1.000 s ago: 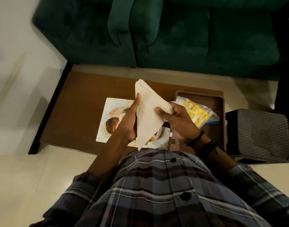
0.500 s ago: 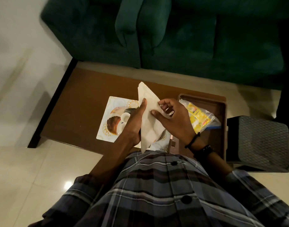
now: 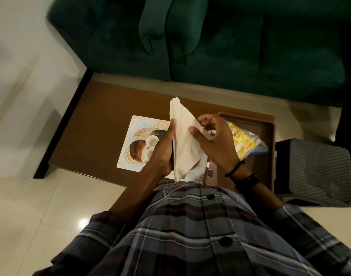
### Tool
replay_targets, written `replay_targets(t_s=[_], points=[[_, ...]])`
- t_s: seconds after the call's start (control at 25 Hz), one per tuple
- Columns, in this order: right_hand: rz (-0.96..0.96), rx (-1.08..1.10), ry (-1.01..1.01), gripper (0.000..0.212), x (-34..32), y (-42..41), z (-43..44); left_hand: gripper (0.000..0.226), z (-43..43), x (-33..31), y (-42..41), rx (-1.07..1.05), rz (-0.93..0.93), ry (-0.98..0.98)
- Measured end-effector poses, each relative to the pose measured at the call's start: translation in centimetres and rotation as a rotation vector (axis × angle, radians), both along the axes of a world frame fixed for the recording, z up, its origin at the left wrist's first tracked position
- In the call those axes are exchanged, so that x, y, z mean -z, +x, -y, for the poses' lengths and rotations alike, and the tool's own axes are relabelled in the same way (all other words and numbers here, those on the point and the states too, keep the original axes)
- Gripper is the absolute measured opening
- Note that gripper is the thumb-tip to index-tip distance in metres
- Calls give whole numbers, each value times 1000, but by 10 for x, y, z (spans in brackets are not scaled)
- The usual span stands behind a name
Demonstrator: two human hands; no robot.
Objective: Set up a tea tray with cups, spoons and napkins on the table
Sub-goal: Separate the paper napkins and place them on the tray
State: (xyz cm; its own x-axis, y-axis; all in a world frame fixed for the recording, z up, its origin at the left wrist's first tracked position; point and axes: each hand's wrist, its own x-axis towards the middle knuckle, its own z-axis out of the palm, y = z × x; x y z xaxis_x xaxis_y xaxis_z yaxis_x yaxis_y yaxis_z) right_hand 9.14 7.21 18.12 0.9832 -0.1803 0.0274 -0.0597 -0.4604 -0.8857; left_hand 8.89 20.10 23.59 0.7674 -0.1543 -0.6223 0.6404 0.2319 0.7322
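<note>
A cream paper napkin (image 3: 184,136), folded into a long triangle, stands on edge above the table between both hands. My left hand (image 3: 163,151) grips its left edge, thumb up along the fold. My right hand (image 3: 214,142) pinches its right side with thumb and fingers. Under them lies a printed tray (image 3: 130,140) with two small white cups (image 3: 151,140) at its middle; its right part is hidden by the napkin and hands. No spoons are visible.
The low brown table (image 3: 95,124) stands in front of a green sofa (image 3: 210,40). A brown box tray (image 3: 267,126) at the table's right end holds a clear bag of yellow sachets (image 3: 244,143). A dark woven stool (image 3: 313,172) stands to the right.
The napkin has come down closer to the tray and folded narrower. My right fingers shifted from holding its edge to pinching its side.
</note>
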Motion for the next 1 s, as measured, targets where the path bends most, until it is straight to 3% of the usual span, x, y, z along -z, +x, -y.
replay_targets(t_s=[0.08, 0.12, 0.24, 0.36, 0.68, 0.92, 1.0], points=[[93, 19, -235, 23, 0, -2, -2, 13, -1, 3, 1, -39, 72, 107], [114, -6, -283, 19, 0, -2, -3, 24, 1, 7, 3, -27, 66, 147], [56, -121, -63, 18, -4, -2, -10, 45, 0, 25, 8, 30, 73, 195], [-47, -148, 93, 31, -9, 0, -11, 40, -4, 29, 10, 31, 109, 194], [-20, -226, 272, 23, -11, -2, -7, 17, -10, 30, 9, 0, 256, 253], [-95, -191, 436, 25, -6, -5, -4, 26, -13, 39, 9, 6, 267, 313], [-121, -158, 476, 26, -3, -6, -2, 28, -14, 43, 10, 40, 350, 406]])
